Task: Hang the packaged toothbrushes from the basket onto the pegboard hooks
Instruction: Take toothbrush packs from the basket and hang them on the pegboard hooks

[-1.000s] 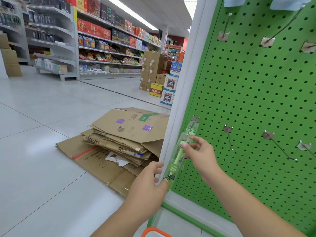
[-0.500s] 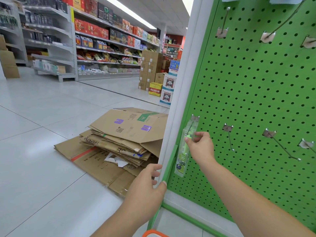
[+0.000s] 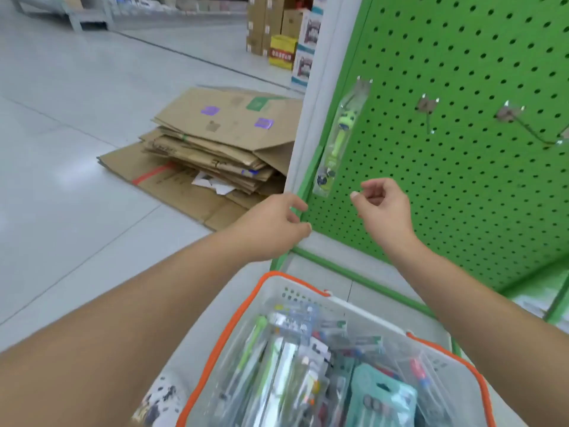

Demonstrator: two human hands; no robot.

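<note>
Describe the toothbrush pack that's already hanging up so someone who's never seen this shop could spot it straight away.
Find the green pegboard and go to its left edge beside the white post. There a clear pack holding a green toothbrush hangs from the leftmost hook in that row. The hooks to its right are bare, and every other pack lies in the orange-rimmed basket below.

Flattened cardboard boxes [image 3: 212,149] lie stacked on the pale tiled floor [image 3: 77,118], with stacked cartons [image 3: 277,26] beyond.
</note>
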